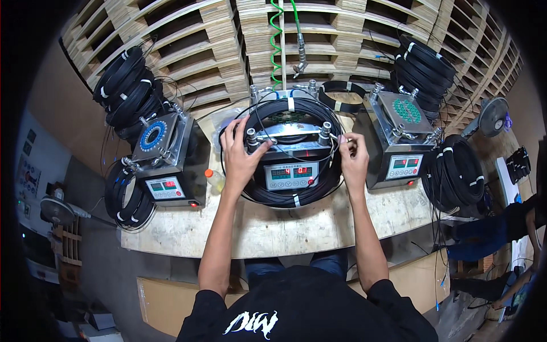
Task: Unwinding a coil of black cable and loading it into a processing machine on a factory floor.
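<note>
A large coil of black cable point(296, 200), bound with white ties, hangs around the front of the middle boxy metal machine point(260, 181), whose lit control panel point(290, 176) shows through the ring. My left hand point(239, 157) is spread at the machine's upper left corner. Its fingers rest by a metal clamp post point(251, 137), and the thumb reaches to a small clamp lever point(268, 140). At the opposite corner my right hand point(354, 154) has its fingers curled in a pinch at the lever end beside the right clamp post point(325, 130). The fingertips partly hide what they grip.
Similar machines stand left point(181, 159) and right point(393, 157) on the wooden table point(268, 233). Cable coils point(128, 91) pile up beside them. A small orange-capped bottle point(215, 179) stands near my left wrist. A green air hose point(297, 23) hangs before stacked pallets point(342, 34).
</note>
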### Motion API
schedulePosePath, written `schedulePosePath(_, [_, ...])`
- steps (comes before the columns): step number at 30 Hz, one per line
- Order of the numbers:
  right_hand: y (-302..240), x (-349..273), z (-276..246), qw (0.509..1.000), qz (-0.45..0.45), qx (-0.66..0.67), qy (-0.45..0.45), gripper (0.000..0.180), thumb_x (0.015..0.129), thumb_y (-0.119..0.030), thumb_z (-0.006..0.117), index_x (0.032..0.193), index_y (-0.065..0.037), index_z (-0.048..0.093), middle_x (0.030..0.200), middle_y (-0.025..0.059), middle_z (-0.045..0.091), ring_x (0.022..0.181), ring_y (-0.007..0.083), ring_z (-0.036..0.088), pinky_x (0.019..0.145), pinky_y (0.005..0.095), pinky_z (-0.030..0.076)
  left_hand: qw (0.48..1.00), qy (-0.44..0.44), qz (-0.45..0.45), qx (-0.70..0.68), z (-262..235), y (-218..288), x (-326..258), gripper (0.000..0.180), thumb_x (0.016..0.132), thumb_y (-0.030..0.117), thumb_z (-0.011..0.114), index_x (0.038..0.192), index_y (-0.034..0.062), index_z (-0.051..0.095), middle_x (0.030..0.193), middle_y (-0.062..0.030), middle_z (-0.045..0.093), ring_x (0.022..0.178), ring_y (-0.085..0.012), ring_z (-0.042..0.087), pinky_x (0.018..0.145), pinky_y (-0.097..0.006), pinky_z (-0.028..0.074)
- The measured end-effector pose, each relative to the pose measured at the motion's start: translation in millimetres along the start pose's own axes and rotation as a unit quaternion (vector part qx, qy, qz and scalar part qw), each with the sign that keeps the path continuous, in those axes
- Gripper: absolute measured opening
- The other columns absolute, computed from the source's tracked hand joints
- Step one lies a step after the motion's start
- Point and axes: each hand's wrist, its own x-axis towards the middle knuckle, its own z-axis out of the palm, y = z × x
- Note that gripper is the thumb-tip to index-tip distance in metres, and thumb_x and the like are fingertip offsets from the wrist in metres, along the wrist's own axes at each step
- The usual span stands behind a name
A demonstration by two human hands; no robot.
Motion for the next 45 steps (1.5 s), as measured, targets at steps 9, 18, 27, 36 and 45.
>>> schedulePosePath(9, [-23,-6,7,0.977,-0.181,-0.033,0.104,0.016,0.091,-0.006,0.068,0.104,0.001,0.063,0.087,0.0077,0.061,0.079,0.0165,0.054,0.076,0.0296,0.045,0.997,-0.026,-0.006,-0.073,-6,-8,-1,0.078,0.081,0.041,0.082,0.145,0.0092,0.050,0.139,-0.0204,0.050,0.127,-0.0382,0.053,0.106,-0.044,0.043])
schedulePosePath(18, [-40,-36,40,0.995,-0.087,-0.036,0.021,0.016,0.087,-0.007,0.078,0.092,0.004,0.067,0.080,0.0112,0.069,0.064,0.0145,0.057,0.059,0.0311,0.047,0.989,-0.039,-0.042,-0.136,-2,-12,4,0.085,0.076,0.041,0.086,0.145,0.0092,0.049,0.133,-0.0201,0.055,0.123,-0.0361,0.057,0.104,-0.043,0.045])
schedulePosePath(27, [-28,-34,44,0.945,-0.263,-0.194,0.011,0.028,0.088,-0.002,0.068,0.114,-0.007,0.075,0.112,0.0145,0.073,0.087,0.0315,0.068,0.084,0.0379,0.054,0.993,-0.017,-0.036,-0.109,2,-9,2,0.082,0.077,0.041,0.085,0.144,0.0092,0.051,0.133,-0.0199,0.054,0.123,-0.0361,0.056,0.104,-0.043,0.045])
schedulePosePath(36, [-24,58,-39,0.996,-0.036,0.023,-0.082,0.023,0.087,0.003,0.052,0.098,0.004,0.072,0.093,0.0103,0.072,0.087,0.0118,0.066,0.076,0.0265,0.051,0.985,-0.130,-0.042,-0.102,-27,-10,7,0.079,0.088,0.036,0.075,0.152,0.0093,0.039,0.146,-0.0227,0.047,0.133,-0.0393,0.049,0.111,-0.043,0.040])
schedulePosePath(45, [-108,215,112,0.723,-0.141,-0.432,-0.521,0.030,0.087,-0.019,0.073,0.110,0.000,0.069,0.081,0.0131,0.072,0.071,0.0240,0.073,0.062,0.0346,0.060,0.956,-0.292,0.013,-0.025,-58,-17,28,0.067,0.102,0.025,0.056,0.158,0.0082,0.023,0.154,-0.0245,0.038,0.137,-0.0437,0.044,0.113,-0.045,0.038])
